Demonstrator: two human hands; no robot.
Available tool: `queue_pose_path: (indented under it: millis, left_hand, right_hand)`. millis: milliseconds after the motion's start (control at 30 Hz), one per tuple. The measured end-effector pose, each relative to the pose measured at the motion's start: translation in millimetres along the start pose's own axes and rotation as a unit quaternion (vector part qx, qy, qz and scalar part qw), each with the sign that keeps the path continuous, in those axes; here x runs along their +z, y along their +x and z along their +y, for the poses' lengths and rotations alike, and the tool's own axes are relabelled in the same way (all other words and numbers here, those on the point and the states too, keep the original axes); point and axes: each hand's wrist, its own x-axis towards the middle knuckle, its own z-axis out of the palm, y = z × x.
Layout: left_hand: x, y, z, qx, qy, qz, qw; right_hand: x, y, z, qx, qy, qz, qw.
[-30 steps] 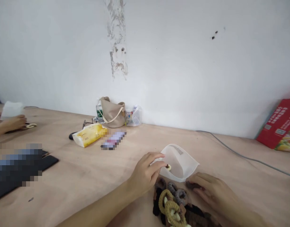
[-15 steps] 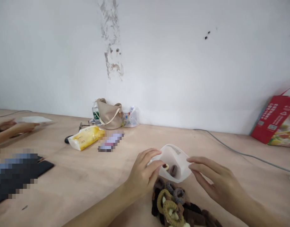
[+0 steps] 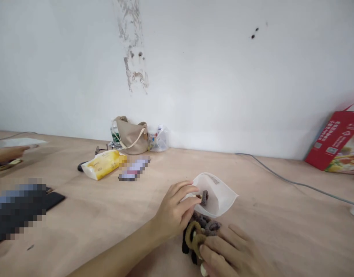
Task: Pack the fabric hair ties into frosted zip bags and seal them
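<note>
My left hand (image 3: 175, 207) is closed on the left side of a white translucent bag (image 3: 221, 198), its fingers at the rim. The bag's mouth gapes toward me, and a grey-brown hair tie (image 3: 205, 197) shows inside, beside a cream and brown one partly hidden by my fingers. Below the bag lies a pile of fuzzy hair ties in olive, grey, brown and black. My right hand (image 3: 233, 252) is over the right part of this pile, hiding much of it. Its thumb and forefinger close at the edge of an olive hair tie (image 3: 198, 243).
A yellow tissue pack (image 3: 104, 164), a pixelated phone (image 3: 135, 169), a beige handbag (image 3: 132, 136) and a clear plastic bag (image 3: 161, 139) are back left. A grey cable (image 3: 276, 176) crosses toward a red carton (image 3: 328, 140). Another person's hand (image 3: 9, 154) is far left.
My right hand has let go of the bag's right rim and moved down onto the hair ties. The bag's right side now tapers to a free corner. My left hand keeps its hold.
</note>
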Motion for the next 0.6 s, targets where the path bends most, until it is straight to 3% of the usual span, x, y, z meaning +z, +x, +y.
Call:
queue_pose_path:
  millis: [267,367,433,600]
  left_hand:
    - [3.3,-2.6,-3.5,0.021,0.002,0.021,1.000]
    - [1.7,-2.0,-1.1,0.019,0.002,0.019,1.000]
    - [1.0,-1.5,0.2,0.019,0.001,0.021,1.000]
    - [1.0,-1.5,0.4,0.016,0.010,0.016,1.000]
  right_hand:
    - [6.2,-2.8,-2.0,0.011,-0.024,-0.011,1.000]
    - [-1.1,-0.5,2.7,0.010,0.003,0.019,1.000]
    - [-7.4,0.5,11.3,0.033,0.008,0.032,0.999]
    - [-13.5,-1.3,30.5,0.099,-0.021,-0.010,0.995]
